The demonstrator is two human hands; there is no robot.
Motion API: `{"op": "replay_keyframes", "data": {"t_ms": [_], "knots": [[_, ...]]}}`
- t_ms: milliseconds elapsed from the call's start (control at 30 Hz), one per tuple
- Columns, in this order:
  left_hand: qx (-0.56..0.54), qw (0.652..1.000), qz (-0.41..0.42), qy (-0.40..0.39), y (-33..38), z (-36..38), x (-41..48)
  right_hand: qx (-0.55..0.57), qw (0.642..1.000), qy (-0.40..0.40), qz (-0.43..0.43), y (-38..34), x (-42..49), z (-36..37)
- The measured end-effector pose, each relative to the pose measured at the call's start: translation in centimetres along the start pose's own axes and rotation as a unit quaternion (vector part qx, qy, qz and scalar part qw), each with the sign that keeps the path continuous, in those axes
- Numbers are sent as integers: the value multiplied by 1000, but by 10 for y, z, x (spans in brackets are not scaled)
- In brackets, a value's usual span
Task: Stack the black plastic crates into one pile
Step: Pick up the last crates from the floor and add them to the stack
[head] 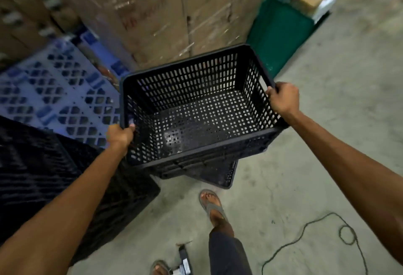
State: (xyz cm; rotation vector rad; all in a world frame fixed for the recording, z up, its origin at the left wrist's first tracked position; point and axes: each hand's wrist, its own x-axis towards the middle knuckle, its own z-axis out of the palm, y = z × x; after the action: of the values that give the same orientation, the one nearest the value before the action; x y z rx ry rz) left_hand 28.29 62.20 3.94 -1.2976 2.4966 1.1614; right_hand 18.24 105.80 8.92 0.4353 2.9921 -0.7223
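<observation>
Left hand [121, 136]: clamped on top crate [196, 108] near-left rim | Right hand [283, 98]: clamped on right rim | Top crate: between hands, above lower crate [218, 175] on floor [327, 143]

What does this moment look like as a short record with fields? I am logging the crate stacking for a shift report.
held item: black crate, empty, open side up
left hand: grips the crate's left rim
right hand: grips the crate's right rim
beneath it: another black crate, turned at an angle, partly hidden
left of person: dark pallet and blue pallet
behind: wrapped cardboard boxes
floor: concrete, with a loose cord
</observation>
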Motion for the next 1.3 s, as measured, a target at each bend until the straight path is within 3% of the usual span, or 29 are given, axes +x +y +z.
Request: {"op": "replay_keyframes", "data": {"t_ms": [167, 367, 533, 633, 800, 967, 1100, 1300], "knots": [[-28, 994, 103, 16, 86, -105, -44, 42, 995, 88, -24, -64, -34, -127], [-74, 963, 240, 97, 166, -281, -123, 107, 967, 220, -77, -156, -114, -284], [-76, 924, 327, 183, 168, -417, -172, 208, 931, 274, -126, -229, -186, -351], [-66, 913, 318, 245, 132, -503, -195, 272, 910, 270, -158, -282, -228, -355], [-49, 902, 272, 330, 35, -612, -221, 338, 892, 199, -223, -372, -284, -311], [-18, 900, 204, 385, -67, -676, -241, 356, 888, 98, -273, -449, -328, -256], [-5, 913, 143, 382, -129, -702, -246, 359, 890, 23, -282, -494, -351, -215], [79, 950, 32, 299, -177, -731, -236, 310, 899, -113, -289, -545, -365, -191]]}}
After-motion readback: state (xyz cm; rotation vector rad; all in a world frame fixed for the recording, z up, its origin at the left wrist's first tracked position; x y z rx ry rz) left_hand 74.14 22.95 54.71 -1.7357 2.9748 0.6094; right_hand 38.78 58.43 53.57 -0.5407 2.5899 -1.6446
